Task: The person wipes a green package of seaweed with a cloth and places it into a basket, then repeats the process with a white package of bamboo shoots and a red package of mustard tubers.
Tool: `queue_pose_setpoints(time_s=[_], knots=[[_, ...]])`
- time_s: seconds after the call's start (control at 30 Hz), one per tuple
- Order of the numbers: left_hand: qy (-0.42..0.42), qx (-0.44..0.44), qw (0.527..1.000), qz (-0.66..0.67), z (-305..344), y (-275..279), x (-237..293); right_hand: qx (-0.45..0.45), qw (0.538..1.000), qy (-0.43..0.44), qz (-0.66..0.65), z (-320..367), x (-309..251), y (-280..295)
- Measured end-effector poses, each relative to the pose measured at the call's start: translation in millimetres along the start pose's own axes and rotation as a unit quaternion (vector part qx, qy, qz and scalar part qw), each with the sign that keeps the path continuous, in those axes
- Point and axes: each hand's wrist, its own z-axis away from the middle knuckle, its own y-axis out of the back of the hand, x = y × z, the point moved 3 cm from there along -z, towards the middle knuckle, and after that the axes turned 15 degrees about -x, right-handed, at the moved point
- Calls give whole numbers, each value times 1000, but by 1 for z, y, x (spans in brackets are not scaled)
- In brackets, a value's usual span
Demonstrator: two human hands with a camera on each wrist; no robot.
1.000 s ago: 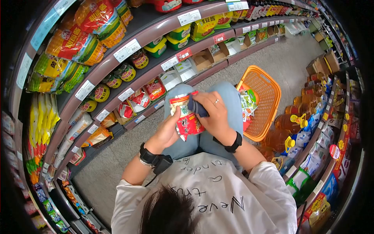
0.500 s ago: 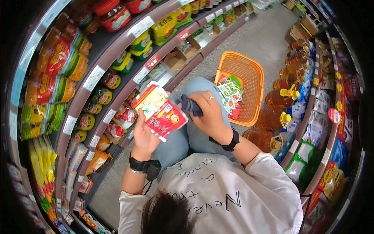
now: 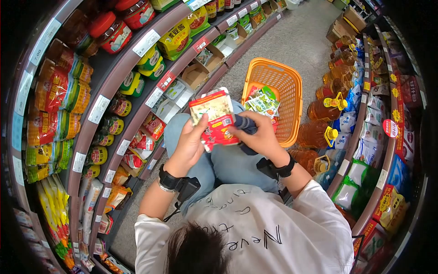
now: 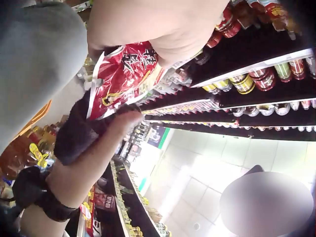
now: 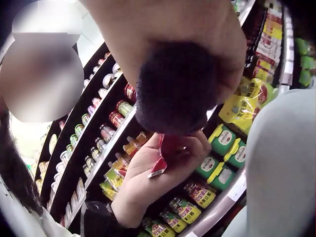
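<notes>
A red and cream food packet (image 3: pixel 213 114) is upheld over the lap by my left hand (image 3: pixel 187 144), thumb on its printed front near the left edge. My right hand (image 3: pixel 262 137) grips a dark navy cloth (image 3: pixel 245 124) against the packet's right side, its thumb near the front. In the left wrist view the packet's red face (image 4: pixel 126 74) shows, the cloth (image 4: pixel 74 133) bunched beside it. From the right wrist, the cloth (image 5: pixel 175 89) bulges out of the right hand and hides most of the packet; a red corner (image 5: pixel 159 165) sticks out below.
An orange basket (image 3: pixel 295 102) stands on the floor ahead to the right, with several small green and white packets (image 3: pixel 262 104) inside. Large oil bottles (image 3: pixel 325 109) line the right side. Shelves of jars (image 3: pixel 114 125) and bagged goods (image 3: pixel 59 91) curve along the left.
Half a second ago the packet was tilted out to the left, apart from the cloth. Now packet and cloth are together again, and the basket appears farther left in the head view.
</notes>
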Motion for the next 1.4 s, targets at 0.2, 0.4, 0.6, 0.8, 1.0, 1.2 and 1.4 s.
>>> queue_pose_setpoints(time_s=[0.2, 0.4, 0.6, 0.8, 1.0, 1.2, 1.4], knots=[[11, -23, 995, -102, 6, 11, 17, 167, 980, -106, -8, 12, 79, 65], [-28, 132, 989, -65, 39, 89, 42, 198, 941, -262, 88, 31, 209, 107], [-41, 237, 970, -30, 76, 139, 55, 102, 930, -329, 126, 8, 307, 83], [-23, 306, 952, -13, 105, 171, 49, 104, 920, -367, 95, -30, 334, 82], [24, 327, 944, -23, 130, 191, 32, 99, 896, -388, 194, -11, 355, 92], [43, 344, 938, -23, 158, 206, 22, 126, 939, -258, 188, -20, 259, 103], [49, 397, 916, -33, 188, 240, 4, 95, 986, -100, 95, -57, 80, 61]])
